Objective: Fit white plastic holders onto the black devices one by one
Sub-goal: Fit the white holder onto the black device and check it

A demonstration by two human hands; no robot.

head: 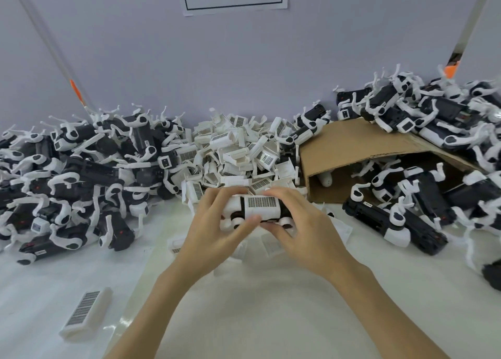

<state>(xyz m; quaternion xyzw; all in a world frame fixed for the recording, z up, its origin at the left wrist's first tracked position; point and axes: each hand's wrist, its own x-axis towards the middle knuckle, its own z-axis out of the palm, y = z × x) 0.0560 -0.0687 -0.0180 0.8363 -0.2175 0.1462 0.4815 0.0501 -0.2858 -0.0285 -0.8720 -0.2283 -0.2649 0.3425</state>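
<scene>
Both hands hold one black device [284,212] just above the table's middle. A white plastic holder [261,205] with a printed label sits over the device's middle. My left hand [217,231] grips the device's left end, thumb against the holder's front edge. My right hand [301,223] grips the right end, fingers curled over the top. A heap of loose white holders [238,152] lies right behind the hands. One holder [86,314] lies alone at the front left.
A big pile of black devices with white arms [73,179] fills the left. More devices [423,207] spill from a tipped cardboard box [352,147] on the right. The white table [271,304] shows in front of the hands; a grey wall stands behind.
</scene>
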